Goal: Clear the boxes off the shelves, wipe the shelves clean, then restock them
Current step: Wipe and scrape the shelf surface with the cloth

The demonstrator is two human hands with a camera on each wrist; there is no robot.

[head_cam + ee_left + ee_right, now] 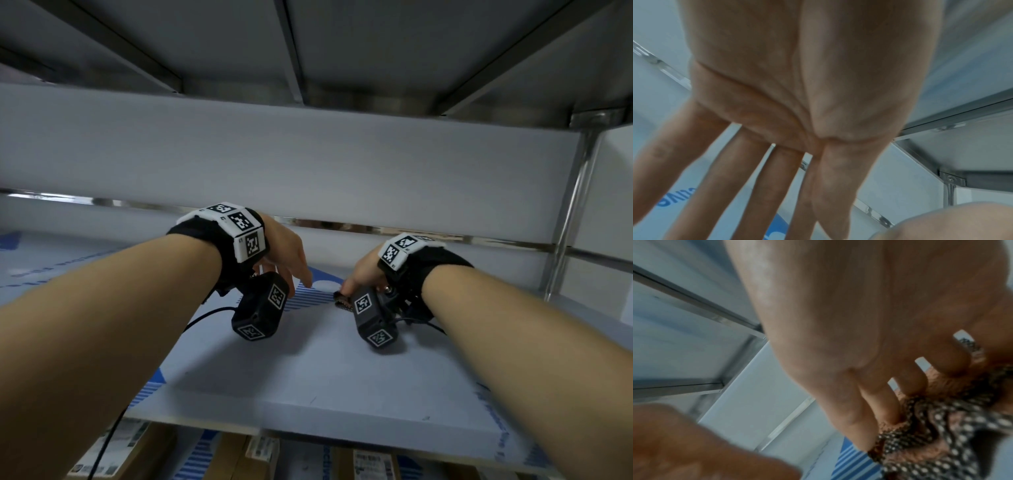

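On shelf point(308, 383), cloth point(931, 434) under right fingers point(875, 404) (bunched).

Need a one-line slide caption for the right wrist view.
Right hand presses a dotted brown cloth onto the shelf liner while wiping.

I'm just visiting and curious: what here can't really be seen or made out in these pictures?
- Head view: most of the spotted cloth is hidden under the right hand and its wrist camera.
- Head view: the boxes below the shelf are cut off by the bottom edge; their labels are too small to read.
- Left wrist view: the left hand blocks most of the blue lettering.
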